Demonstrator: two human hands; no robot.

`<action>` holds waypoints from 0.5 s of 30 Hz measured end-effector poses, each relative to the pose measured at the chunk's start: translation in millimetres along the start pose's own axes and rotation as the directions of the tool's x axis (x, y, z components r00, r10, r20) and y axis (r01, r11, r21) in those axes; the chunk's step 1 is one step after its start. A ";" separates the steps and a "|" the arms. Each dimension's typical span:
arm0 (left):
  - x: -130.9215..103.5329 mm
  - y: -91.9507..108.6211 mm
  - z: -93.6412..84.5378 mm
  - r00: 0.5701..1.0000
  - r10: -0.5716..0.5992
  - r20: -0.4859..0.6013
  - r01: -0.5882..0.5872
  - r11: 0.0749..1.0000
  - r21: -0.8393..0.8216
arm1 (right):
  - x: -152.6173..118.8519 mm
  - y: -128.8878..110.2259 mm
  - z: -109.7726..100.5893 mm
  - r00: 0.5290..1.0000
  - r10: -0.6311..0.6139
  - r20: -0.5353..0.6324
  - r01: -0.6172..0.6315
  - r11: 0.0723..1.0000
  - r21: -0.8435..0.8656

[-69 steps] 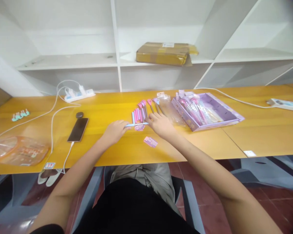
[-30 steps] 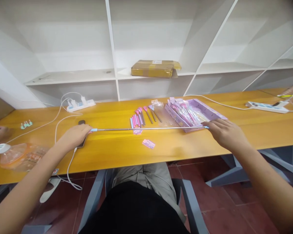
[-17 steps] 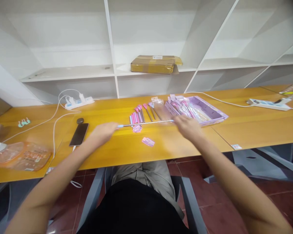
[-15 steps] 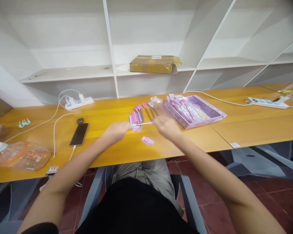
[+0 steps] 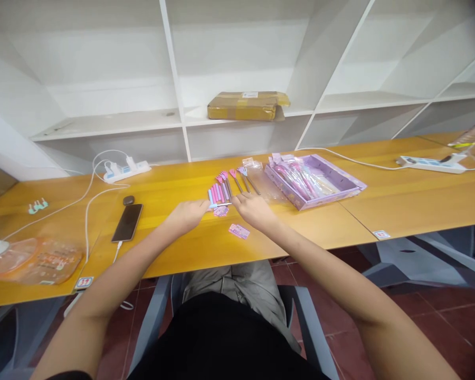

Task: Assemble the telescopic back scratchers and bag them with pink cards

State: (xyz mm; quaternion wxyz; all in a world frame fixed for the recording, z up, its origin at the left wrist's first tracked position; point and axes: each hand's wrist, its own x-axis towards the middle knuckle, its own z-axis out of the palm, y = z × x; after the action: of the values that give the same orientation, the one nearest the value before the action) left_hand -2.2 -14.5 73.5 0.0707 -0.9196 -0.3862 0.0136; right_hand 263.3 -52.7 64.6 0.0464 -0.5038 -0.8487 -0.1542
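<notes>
My left hand point(image 5: 190, 215) is closed on the light blue end of a thin stick point(image 5: 223, 204) with a metal shaft. My right hand point(image 5: 253, 210) is closed round the stick's other end, which its fingers hide. Just behind lie several pink and purple handles point(image 5: 218, 193). Pink hand-shaped heads on dark shafts point(image 5: 236, 176) and a light blue one point(image 5: 244, 173) rest beside them. Small purple cards point(image 5: 239, 230) lie in front of my hands, with more cards point(image 5: 220, 211) under the stick.
A purple tray point(image 5: 340, 179) of wrapped items stands right, beside clear bags point(image 5: 261, 177). On the left are a phone point(image 5: 127, 222), a power strip point(image 5: 127, 171), cables and an orange-tinted bottle point(image 5: 43, 259). A taped carton point(image 5: 243, 106) sits on the shelf.
My right hand has moved left, closer to my left hand, so less of the shaft shows between them. At the far left, another person's hand has moved mostly out of view.
</notes>
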 end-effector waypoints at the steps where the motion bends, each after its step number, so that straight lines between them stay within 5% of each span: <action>1: -0.1 0.1 -0.4 1.000 -0.001 0.000 0.001 1.000 0.000 | 0.7 -0.2 0.0 1.000 -0.004 -0.002 0.004 1.000 0.001; 15: -6.5 -0.8 8.9 1.000 -0.026 -0.009 0.026 1.000 0.011 | -1.0 -1.4 -6.8 0.999 -0.017 0.042 0.018 1.000 -0.009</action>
State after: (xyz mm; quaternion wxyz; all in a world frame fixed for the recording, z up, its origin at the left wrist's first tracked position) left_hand -8.1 -17.5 64.6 0.0773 -0.9142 -0.3977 0.0109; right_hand 262.1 -56.3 70.5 0.0250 -0.4997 -0.8531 -0.1480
